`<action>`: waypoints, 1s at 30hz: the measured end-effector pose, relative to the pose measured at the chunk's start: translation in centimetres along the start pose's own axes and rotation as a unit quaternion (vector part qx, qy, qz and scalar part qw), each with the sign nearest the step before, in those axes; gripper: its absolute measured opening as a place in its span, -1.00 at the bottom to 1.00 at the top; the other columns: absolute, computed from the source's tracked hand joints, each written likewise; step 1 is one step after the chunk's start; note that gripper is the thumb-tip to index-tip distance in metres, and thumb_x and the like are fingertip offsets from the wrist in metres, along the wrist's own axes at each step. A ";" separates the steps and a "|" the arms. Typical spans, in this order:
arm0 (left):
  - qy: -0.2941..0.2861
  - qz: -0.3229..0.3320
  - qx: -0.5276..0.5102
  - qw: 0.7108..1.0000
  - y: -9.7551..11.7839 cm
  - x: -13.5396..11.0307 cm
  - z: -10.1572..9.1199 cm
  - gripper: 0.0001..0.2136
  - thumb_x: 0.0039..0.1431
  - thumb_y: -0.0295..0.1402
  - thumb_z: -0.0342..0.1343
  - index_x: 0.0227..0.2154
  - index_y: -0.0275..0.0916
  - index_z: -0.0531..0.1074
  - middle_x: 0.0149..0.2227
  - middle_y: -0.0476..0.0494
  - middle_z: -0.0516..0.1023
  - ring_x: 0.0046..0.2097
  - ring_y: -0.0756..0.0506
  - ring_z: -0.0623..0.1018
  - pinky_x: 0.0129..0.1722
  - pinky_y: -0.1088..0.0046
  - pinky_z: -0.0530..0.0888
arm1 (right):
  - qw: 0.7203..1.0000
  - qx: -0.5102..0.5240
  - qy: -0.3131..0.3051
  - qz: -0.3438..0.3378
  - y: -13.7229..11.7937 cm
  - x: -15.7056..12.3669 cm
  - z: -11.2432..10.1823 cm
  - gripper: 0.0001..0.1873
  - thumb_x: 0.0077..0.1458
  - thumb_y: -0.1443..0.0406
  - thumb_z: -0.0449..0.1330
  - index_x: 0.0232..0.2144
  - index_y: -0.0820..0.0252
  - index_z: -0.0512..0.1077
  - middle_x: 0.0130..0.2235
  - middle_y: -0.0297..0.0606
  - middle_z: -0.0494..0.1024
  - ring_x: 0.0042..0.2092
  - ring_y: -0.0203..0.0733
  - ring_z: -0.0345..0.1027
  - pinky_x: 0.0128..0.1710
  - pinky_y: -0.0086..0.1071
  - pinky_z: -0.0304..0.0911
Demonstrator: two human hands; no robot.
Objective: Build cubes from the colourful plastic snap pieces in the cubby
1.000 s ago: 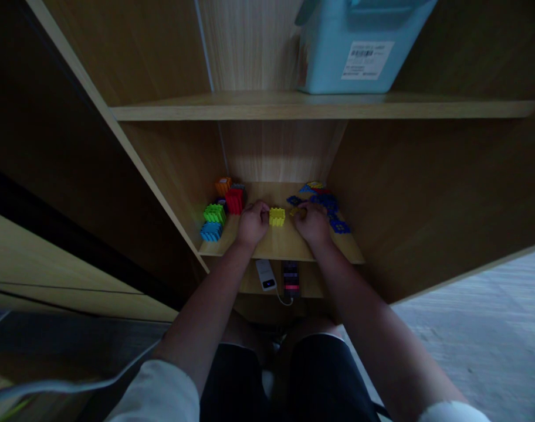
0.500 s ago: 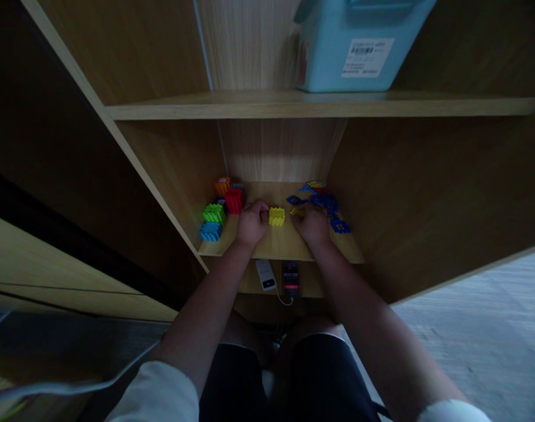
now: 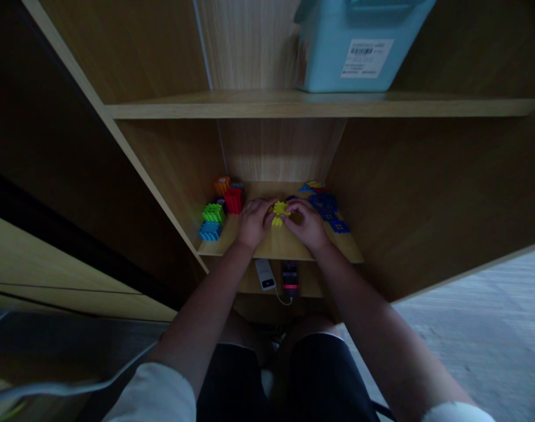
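Observation:
My right hand (image 3: 308, 224) pinches a flat yellow toothed tile (image 3: 281, 207) between thumb and fingers. The tile is tilted over a small yellow box built of interlocking tiles (image 3: 277, 222), which sits on the shelf. At the box's left side, my left hand (image 3: 254, 224) is closed on it, partly covering it. A red block (image 3: 233, 200) stands just beyond my left hand. To the right of my right hand lie loose dark blue tiles (image 3: 324, 205).
Green (image 3: 213, 213), light blue (image 3: 210, 231) and orange (image 3: 222, 185) blocks stand along the left wall. A pale blue bin (image 3: 351, 58) is on the shelf above. Below lie a white power bank (image 3: 265, 274) and a phone (image 3: 290, 278), joined by a cable.
My right hand has moved left from the loose tiles, bringing the yellow tile over the yellow box. My left hand has shifted slightly right, closer around the box.

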State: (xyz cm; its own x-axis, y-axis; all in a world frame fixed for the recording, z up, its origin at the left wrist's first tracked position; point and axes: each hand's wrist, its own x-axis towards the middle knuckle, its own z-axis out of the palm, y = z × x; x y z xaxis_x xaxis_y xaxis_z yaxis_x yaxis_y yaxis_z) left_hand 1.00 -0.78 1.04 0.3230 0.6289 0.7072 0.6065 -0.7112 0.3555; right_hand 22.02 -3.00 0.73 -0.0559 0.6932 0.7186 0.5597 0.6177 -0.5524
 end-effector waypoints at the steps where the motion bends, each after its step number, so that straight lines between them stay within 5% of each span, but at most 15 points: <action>1: -0.008 0.007 0.001 1.000 0.0 0.0 0.0 -0.74 0.44 -0.36 0.14 0.12 -0.12 0.53 0.04 -0.20 0.63 0.10 -0.24 0.55 0.18 0.15 0.47 | 1.000 0.019 -0.011 -0.003 -0.2 -0.1 0.1 -0.79 0.26 0.06 0.31 -0.25 0.01 0.47 0.00 -0.16 0.62 0.03 -0.03 0.53 0.10 -0.13 0.46; 6: -0.012 0.002 0.001 1.000 0.1 0.0 0.0 -0.85 0.47 -0.33 0.12 -0.09 -0.16 0.59 -0.12 -0.18 0.66 -0.01 -0.24 0.56 0.09 0.17 0.48 | 0.997 0.062 -0.030 0.042 0.2 -0.3 0.3 -0.73 0.36 -0.01 0.20 -0.15 0.00 0.52 0.03 -0.19 0.65 -0.02 -0.07 0.57 0.07 -0.14 0.50; 30: 0.008 -0.012 -0.002 1.000 0.3 0.0 -0.3 -0.88 0.44 -0.35 0.16 -0.10 -0.14 0.61 -0.11 -0.17 0.61 0.00 -0.22 0.55 0.10 0.20 0.49 | 0.998 0.003 -0.057 -0.003 0.1 0.1 0.1 -0.70 0.44 0.07 0.11 -0.09 0.01 0.59 -0.03 -0.17 0.64 0.03 -0.04 0.53 0.11 -0.17 0.44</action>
State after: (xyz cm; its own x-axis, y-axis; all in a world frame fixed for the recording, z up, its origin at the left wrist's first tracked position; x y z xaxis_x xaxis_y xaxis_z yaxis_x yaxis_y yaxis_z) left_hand 1.01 -1.12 1.33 0.2978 0.6405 0.7079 0.6102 -0.6980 0.3748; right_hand 21.96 -2.84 0.67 -0.1529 0.7269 0.6695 0.5537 0.6242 -0.5512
